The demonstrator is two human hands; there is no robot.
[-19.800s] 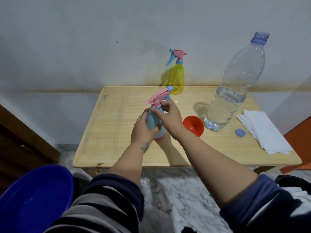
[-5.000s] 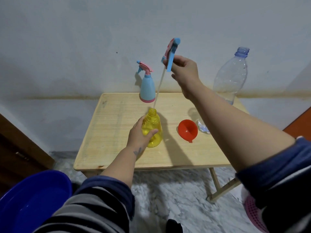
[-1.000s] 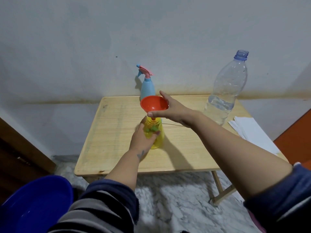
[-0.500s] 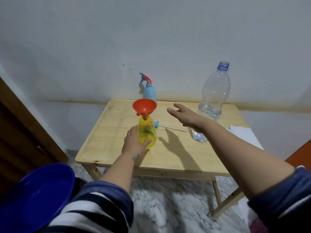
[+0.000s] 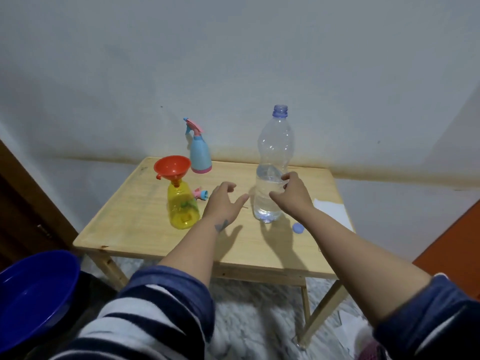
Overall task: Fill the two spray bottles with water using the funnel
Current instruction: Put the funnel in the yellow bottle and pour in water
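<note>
A red funnel [image 5: 172, 166] is seated in the neck of the yellow spray bottle [image 5: 182, 208], which stands uncapped on the wooden table [image 5: 135, 224], left of centre; its trigger head [image 5: 200, 194] is laid just behind it. The blue spray bottle [image 5: 200, 154] is set at the far edge, capped. The open water bottle [image 5: 272, 167], partly filled, is stood to the right, with its blue cap [image 5: 298, 227] lying near its base.

The right hand [image 5: 291, 194] is curled against the water bottle's lower body, fingers touching it, though a closed grip cannot be confirmed. The left hand [image 5: 223, 201] is held wide, empty, between the two bottles.

The yellow bottle is left unsteadied. It is judged that the top-heavy funnel could be tipped, or the light bottle knocked over, if the pour is started with nothing bracing it. The thin-walled water bottle could be squeezed on lifting, and water spilled over the funnel rim or onto the white paper [image 5: 335, 211] at the right edge.
</note>
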